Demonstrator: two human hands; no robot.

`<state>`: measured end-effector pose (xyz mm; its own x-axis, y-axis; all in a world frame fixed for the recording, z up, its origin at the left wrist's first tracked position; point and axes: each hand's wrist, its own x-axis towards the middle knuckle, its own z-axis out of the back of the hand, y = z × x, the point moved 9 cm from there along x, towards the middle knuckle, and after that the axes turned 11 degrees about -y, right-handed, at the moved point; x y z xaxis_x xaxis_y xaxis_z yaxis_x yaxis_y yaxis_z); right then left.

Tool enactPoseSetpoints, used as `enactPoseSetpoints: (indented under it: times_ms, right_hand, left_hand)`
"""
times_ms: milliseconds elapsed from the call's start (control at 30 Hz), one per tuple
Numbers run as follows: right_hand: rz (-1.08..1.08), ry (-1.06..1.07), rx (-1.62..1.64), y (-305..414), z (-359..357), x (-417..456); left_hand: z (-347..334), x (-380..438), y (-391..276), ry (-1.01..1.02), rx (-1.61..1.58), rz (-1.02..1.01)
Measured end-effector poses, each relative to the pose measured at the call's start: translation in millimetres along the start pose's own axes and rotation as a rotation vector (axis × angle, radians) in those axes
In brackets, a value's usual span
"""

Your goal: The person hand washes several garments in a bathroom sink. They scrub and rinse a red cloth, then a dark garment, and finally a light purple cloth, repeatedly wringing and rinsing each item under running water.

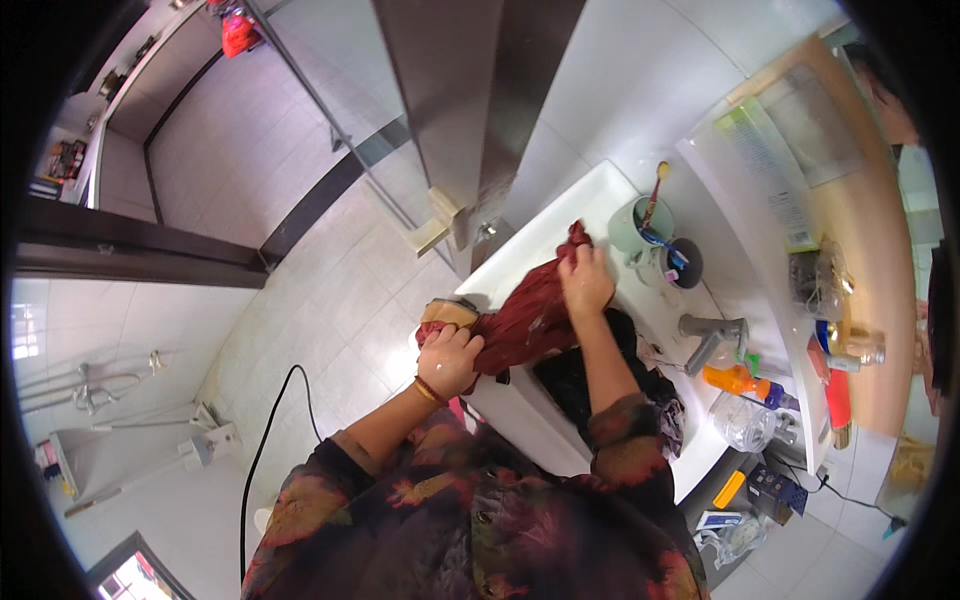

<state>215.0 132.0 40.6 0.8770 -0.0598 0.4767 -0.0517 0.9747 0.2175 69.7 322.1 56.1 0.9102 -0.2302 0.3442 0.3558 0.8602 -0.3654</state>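
A dark red wet cloth (529, 319) stretches between my two hands over the rim of a white washbasin (480, 277). My left hand (448, 361), with a beaded bracelet at the wrist, grips its lower left end. Just beyond that hand a tan block-like object, perhaps a brush, rests at the basin's edge; whether I touch it I cannot tell. My right hand (587, 281) holds the cloth near its upper, bunched end. Black wet fabric (570, 382) lies in the basin under my right forearm, with patterned fabric (671, 420) beside it.
Cups (637, 225) with toothbrushes stand at the basin's back edge. A grey faucet (712, 337), an orange bottle (731, 380) and a clear plastic container (742, 421) are to the right. A shelf (870, 300) holds packages above. A glass door's edge (330, 112) rises beyond the basin.
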Motion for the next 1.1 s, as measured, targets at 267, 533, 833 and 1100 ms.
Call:
enactPoseSetpoints:
  times_ms: [267,533,833,1100]
  right_hand:
    - [0.162,-0.044,0.065,48,-7,-4]
    - [-0.748,-0.157,0.956,-55,-7,11]
    - [0.262,0.165,0.492,106,38,-98]
    - [-0.205,0.126,0.154,16,-17,11]
  left_hand:
    - [2,8,-1,-0.018,-0.034,0.004]
    - [31,14,40,-0.200,-0.358,0.434]
    - [1,-5,-17,0.256,-0.032,-0.332]
    - [-5,-3,-8,0.071,-0.138,-0.309]
